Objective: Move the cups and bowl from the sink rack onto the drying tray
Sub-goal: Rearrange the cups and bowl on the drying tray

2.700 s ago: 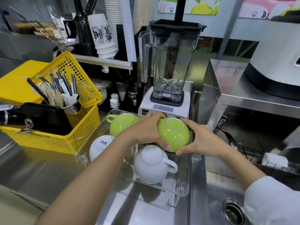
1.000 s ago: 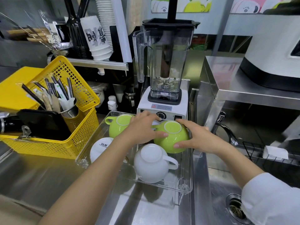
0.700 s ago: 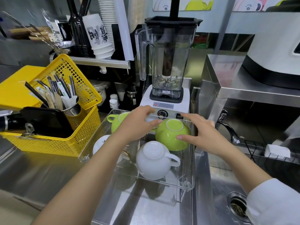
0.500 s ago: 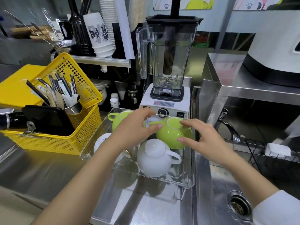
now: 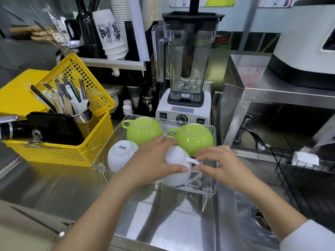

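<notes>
A clear plastic drying tray (image 5: pixel 211 190) stands on the steel counter. Upside down in it are two green cups, one at the back left (image 5: pixel 143 130) and one at the back right (image 5: pixel 194 137), a small white bowl (image 5: pixel 120 154) at the front left and a white cup (image 5: pixel 176 175) at the front right. My left hand (image 5: pixel 154 163) wraps over the white cup from the left. My right hand (image 5: pixel 223 165) pinches that cup's handle from the right. The black wire sink rack (image 5: pixel 297 178) hangs over the sink at the right.
A yellow basket (image 5: pixel 72 151) with utensils stands left of the tray. A blender (image 5: pixel 184 73) sits right behind it. The sink with its drain (image 5: pixel 261 221) and a tap (image 5: pixel 253 136) lie to the right, under a steel shelf.
Both hands let go of the back-right green cup, now resting upside down in the tray, and moved toward me onto the white cup.
</notes>
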Tool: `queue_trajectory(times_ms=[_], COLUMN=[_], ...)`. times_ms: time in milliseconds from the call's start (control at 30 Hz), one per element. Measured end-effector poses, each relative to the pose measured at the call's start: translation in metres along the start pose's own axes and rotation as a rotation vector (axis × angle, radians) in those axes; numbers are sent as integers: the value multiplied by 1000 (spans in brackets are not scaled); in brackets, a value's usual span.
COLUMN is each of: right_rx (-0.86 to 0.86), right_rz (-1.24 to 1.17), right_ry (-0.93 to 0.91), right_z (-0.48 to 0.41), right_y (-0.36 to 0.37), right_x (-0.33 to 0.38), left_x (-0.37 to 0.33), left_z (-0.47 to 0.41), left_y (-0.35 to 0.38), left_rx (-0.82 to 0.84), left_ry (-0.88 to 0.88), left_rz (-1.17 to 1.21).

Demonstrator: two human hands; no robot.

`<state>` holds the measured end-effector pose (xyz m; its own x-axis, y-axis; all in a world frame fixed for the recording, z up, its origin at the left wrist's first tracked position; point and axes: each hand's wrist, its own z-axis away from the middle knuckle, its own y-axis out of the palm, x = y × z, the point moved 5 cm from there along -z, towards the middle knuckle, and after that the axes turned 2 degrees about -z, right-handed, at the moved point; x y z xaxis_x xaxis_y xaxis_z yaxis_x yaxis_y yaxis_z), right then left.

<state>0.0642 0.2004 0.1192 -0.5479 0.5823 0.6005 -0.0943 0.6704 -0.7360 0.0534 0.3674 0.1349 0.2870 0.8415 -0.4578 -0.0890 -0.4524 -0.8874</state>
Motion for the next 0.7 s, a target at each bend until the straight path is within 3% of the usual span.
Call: queue_trajectory(times_ms=[700], right_rx=[-44], right_rz=[8], right_ry=[128], right_z=[23], right_y=[-10], right_x=[1], left_x=[-4], left_z=[14], left_y=[18], left_rx=[5], left_ry=[28], left_rz=[215])
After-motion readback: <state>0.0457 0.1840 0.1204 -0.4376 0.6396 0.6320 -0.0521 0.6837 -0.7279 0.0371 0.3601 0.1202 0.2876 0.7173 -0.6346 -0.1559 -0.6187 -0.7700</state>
